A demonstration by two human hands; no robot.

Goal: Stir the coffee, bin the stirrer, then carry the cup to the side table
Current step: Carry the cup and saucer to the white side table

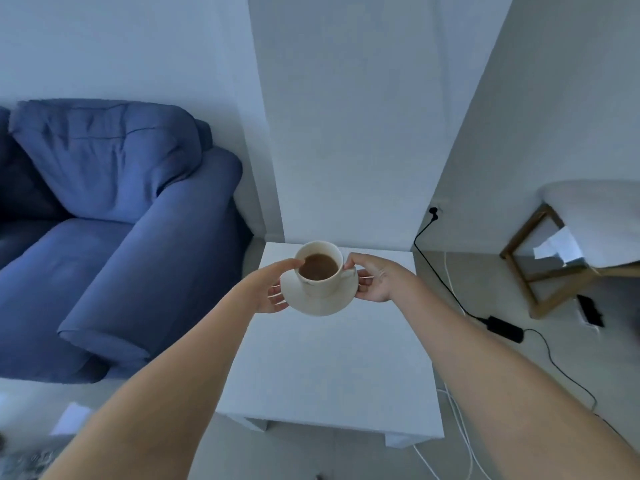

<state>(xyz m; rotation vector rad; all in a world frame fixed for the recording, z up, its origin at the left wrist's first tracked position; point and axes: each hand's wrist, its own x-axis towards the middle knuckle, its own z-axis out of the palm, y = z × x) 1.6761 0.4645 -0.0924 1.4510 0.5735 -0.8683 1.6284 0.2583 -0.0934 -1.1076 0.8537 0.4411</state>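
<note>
- Nearby, a blue fabric sofa stands left of the square white bench
- left hand and right hand each clamped on the round cream saucer
- cream ceramic cup of brown coffee rests upright on it, above the bench's far end

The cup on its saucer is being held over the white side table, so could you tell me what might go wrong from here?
1. The cup sits loose on the tilted saucer; it could slide or slop coffee.
2. The left hand and right hand pinch only the saucer's edges, so uneven lowering onto the side table may tip it.
</note>
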